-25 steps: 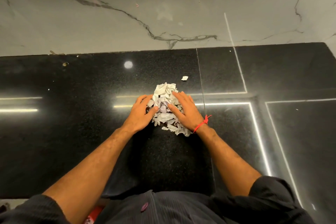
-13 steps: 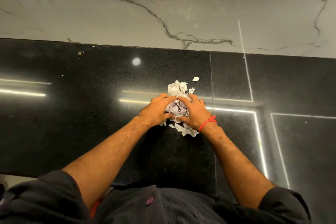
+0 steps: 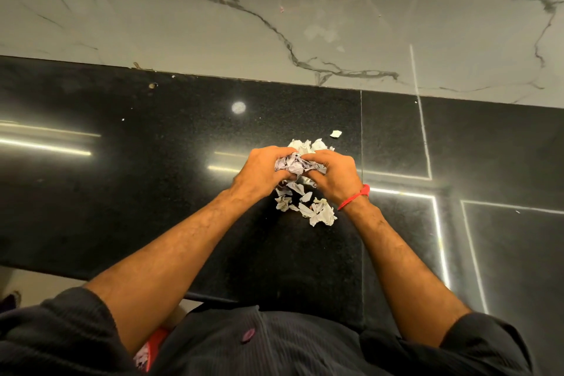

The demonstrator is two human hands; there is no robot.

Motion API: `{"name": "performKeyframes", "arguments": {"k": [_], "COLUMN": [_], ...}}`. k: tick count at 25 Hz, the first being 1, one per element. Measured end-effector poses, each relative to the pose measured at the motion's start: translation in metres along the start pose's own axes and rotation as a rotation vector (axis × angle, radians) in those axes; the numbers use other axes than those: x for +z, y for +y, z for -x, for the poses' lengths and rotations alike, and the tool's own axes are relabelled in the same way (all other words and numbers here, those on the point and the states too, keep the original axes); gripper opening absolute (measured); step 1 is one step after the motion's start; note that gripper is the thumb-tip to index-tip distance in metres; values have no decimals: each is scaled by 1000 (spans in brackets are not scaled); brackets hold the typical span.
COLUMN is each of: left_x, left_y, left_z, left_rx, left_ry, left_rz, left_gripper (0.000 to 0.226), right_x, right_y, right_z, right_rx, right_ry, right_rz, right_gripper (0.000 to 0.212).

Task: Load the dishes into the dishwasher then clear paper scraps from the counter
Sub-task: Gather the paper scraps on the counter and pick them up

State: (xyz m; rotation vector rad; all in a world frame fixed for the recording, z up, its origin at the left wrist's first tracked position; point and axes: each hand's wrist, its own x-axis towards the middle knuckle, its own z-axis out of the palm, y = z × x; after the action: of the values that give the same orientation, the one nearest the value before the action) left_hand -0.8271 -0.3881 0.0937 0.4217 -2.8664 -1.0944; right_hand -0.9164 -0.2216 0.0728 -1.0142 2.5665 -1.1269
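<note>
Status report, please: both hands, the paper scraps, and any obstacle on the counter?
Left hand and right hand grip crumpled paper wad. Loose scraps remain on black counter, one stray scrap beyond. No obstacle seen.

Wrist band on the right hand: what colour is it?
Red. The wrist band shows clearly in the head view, just behind the right hand.

Black counter bears paper scraps.

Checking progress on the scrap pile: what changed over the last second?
Both hands, left hand and right hand, went from flat beside the pile to gripping a wad of paper scraps. Loose scraps remain on the counter; the stray scrap stayed.
</note>
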Motion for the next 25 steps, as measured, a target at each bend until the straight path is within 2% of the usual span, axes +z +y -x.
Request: {"name": "performKeyframes", "arguments": {"k": [5,11,20,25], "left_x": [-29,-72,-129,-153], "left_y": [-6,-48,-146,-214], "left_z": [36,113,280,397], "left_rx": [-55,-233,-500,-587], "left_ry": [83,276,520,586], "left_rz": [27,49,90,126], "left_gripper": [48,54,54,47], "right_x": [13,72,210,306], "right_y": [-32,-100,-235,-315], "right_z": [-5,-6,40,98], "right_rx": [-106,-312,-532,-638], "right_ry": [-59,-189,-436,-529], "right_rz": [-59,-99,-157,-124], "right_gripper": [32,31,34,32]}}
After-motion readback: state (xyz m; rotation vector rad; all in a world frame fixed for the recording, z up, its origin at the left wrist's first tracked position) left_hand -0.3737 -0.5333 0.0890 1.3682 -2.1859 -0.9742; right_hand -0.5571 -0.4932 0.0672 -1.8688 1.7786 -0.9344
